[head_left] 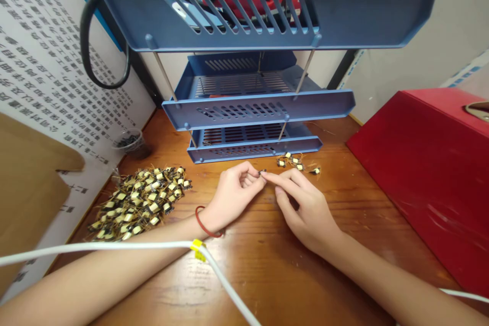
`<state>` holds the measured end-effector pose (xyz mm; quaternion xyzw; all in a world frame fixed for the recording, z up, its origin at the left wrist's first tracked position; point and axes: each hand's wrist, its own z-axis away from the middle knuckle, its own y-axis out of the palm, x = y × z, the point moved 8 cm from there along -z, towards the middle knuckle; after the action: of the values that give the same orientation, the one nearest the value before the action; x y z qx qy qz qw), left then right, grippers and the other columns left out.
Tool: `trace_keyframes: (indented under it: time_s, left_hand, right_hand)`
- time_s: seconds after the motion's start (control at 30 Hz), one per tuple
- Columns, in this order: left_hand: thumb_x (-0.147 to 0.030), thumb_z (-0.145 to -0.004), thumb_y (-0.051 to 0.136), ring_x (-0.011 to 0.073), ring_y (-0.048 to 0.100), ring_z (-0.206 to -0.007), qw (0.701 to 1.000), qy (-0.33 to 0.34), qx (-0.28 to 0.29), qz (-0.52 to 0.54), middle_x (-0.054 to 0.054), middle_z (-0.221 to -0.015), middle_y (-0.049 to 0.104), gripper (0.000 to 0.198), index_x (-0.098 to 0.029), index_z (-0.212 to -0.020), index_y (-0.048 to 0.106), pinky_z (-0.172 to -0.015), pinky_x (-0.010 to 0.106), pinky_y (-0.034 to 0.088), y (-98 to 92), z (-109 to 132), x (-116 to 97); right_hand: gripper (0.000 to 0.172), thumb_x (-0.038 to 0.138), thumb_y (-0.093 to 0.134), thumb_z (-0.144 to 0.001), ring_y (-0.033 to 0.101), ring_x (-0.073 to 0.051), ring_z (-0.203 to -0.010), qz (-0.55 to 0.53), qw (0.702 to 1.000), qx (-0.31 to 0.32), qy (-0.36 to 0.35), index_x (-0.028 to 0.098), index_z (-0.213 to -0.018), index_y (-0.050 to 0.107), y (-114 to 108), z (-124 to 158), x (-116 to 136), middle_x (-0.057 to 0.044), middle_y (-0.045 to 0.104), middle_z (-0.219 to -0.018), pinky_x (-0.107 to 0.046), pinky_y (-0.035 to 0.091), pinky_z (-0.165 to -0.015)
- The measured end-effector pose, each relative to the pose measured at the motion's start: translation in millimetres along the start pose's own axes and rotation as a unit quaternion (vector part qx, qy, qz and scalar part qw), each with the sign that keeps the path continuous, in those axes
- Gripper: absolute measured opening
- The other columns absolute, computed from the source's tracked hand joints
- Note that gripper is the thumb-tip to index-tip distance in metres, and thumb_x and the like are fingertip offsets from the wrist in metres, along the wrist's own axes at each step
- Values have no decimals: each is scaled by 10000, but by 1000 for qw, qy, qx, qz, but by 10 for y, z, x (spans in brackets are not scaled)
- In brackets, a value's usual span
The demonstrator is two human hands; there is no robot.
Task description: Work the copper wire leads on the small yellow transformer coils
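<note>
Between the thumb and index finger of my left hand (240,187) is a tiny dark part (262,171), probably one of the small coils, mostly hidden by the fingertips. My right hand (303,204) points its index finger at the part and touches it or nearly so. Its thumb stands apart, and the other fingers are bent. To the left spreads a big pile of small wire-wound coils (141,201), with yellow tape, black pin bases and thin copper wires. Just beyond my right hand lie several more such coils (295,162).
A blue three-tier tray rack (244,112) stands at the back. On the right is a red box (424,173). A clear cup (133,143) of dark bits sits at back left. Across my left forearm runs a white cable (145,246) with a yellow tag.
</note>
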<state>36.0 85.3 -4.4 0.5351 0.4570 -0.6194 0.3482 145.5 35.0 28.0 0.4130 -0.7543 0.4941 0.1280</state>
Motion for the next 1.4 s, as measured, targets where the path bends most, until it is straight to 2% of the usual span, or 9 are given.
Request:
trace_keyframes:
  time_s: [0.27,0.37,0.47,0.53,0.77,1.0,1.17,1.3,1.4]
  left_hand:
    - [-223,-713,557,81,447,-572,999,-8,-10,-47,-14,-621,508,120,-134,-661,495,-567,207,368,-26,-21,7]
    - [-223,-704,560,80,446,-559,999,-20,5,-47,-14,-607,509,119,-130,-655,505,-551,205,362,-8,-27,30]
    - [-221,-696,567,77,438,-544,998,-30,19,-56,-18,-586,507,123,-129,-641,508,-530,200,351,16,-27,46]
    - [-226,-698,567,75,430,-532,997,-34,27,-64,-21,-572,501,123,-127,-645,517,-522,200,346,30,-26,53]
    - [-230,-702,571,71,414,-519,995,-30,45,-78,-25,-556,495,132,-126,-635,524,-509,196,341,54,-18,39]
    - [-228,-691,593,63,413,-510,996,-43,50,-60,-28,-548,499,140,-123,-625,529,-497,183,336,73,-10,9]
    - [-235,-692,598,70,458,-509,997,-52,57,-29,-4,-570,557,137,-121,-645,540,-507,190,362,73,2,21]
    - [-266,-694,610,92,510,-534,998,-47,42,-28,16,-593,591,163,-125,-655,538,-532,207,394,44,3,38]
    - [-299,-705,611,93,520,-531,998,-50,32,-17,18,-597,600,193,-129,-656,534,-534,209,405,29,-2,55]
  right_hand:
    - [372,119,387,-844,554,-164,-753,62,997,33,17,195,-1152,581,58,27,-45,-53,575,-805,-280,459,-705]
    - [374,113,390,-827,552,-138,-639,52,995,56,58,193,-1139,581,78,27,-95,-12,591,-695,-236,441,-639]
    - [356,105,409,-791,422,-100,-436,26,991,74,105,178,-1082,599,88,26,-147,65,436,-486,-196,366,-493]
    - [334,100,413,-768,354,-89,-404,8,990,76,118,162,-1033,607,85,19,-160,83,347,-457,-187,326,-459]
    - [276,95,413,-740,314,-79,-420,-33,988,67,132,153,-928,606,75,13,-207,88,301,-470,-180,292,-460]
    - [250,108,428,-746,336,-76,-440,-49,989,48,132,163,-887,628,33,15,-225,78,339,-487,-179,301,-473]
    - [262,117,437,-762,368,-75,-443,-46,990,27,131,162,-891,661,-6,14,-219,58,463,-507,-180,315,-463]
    - [270,120,424,-773,397,-74,-433,-41,991,6,126,156,-842,683,-54,9,-197,38,531,-522,-185,337,-459]
    - [291,122,421,-773,442,-83,-422,-41,990,-10,136,152,-872,693,-83,8,-204,37,525,-483,-190,369,-459]
